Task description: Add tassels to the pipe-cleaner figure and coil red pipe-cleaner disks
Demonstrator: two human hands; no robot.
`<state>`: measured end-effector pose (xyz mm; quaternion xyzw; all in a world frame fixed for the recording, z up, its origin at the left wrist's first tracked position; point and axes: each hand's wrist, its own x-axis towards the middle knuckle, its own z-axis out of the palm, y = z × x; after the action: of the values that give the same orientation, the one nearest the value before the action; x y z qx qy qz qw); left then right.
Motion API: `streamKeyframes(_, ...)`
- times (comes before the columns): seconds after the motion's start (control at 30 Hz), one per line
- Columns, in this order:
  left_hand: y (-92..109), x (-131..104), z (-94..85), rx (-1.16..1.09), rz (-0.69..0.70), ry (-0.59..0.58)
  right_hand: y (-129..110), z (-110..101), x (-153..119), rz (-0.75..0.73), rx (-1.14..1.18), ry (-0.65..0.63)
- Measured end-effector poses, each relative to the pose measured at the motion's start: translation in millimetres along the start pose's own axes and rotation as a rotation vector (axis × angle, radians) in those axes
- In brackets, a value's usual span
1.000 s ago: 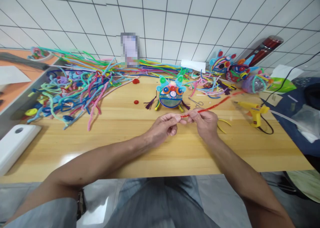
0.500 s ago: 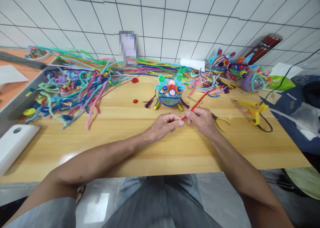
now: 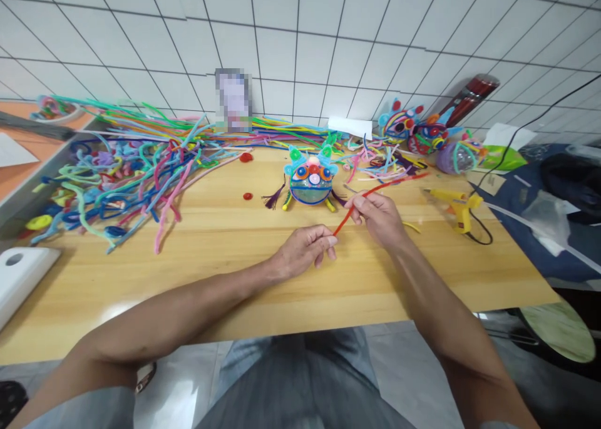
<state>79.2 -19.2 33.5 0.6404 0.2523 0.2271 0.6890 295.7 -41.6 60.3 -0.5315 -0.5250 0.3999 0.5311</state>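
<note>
One red pipe cleaner (image 3: 344, 220) slants away rightward, its long axis bent.

We have a solid red stem (image 3: 344, 222) in our grip. Just beyond is a toy (image 3: 310, 188), light blue with orange-ringed blue eyes; right of our grip, a yellow glue gun (image 3: 462, 211); farther beyond, white tiles (image 3: 277, 41) gridded dark.

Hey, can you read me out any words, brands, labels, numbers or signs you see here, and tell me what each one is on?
There is no text that I can read.
Pixelated upright rectangle by the wall: too blurred to read.
Yellow glue gun, red flask and green packet: any print is too small or blurred to read.
</note>
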Motion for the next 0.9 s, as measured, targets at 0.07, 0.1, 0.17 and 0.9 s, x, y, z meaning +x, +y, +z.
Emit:
streamKeyframes(0.07, 2, 0, -0.2, -0.017, 0.003, -0.002, -4, -2, -1, -0.029, -0.077, 0.037)
streamKeyframes(0.1, 3, 0, -0.5, -0.03, -0.001, -0.005, -6, -3, -1, -0.039, -0.127, 0.049)
streamKeyframes(0.17, 3, 1, -1.4, -0.045, -0.024, -0.012, -8, -5, -2, -0.049, -0.221, 0.051)
streamKeyframes(0.9, -4, -10, 10.4, -0.018, 0.007, 0.052, -1, 10, 1, 0.137, 0.208, 0.021)
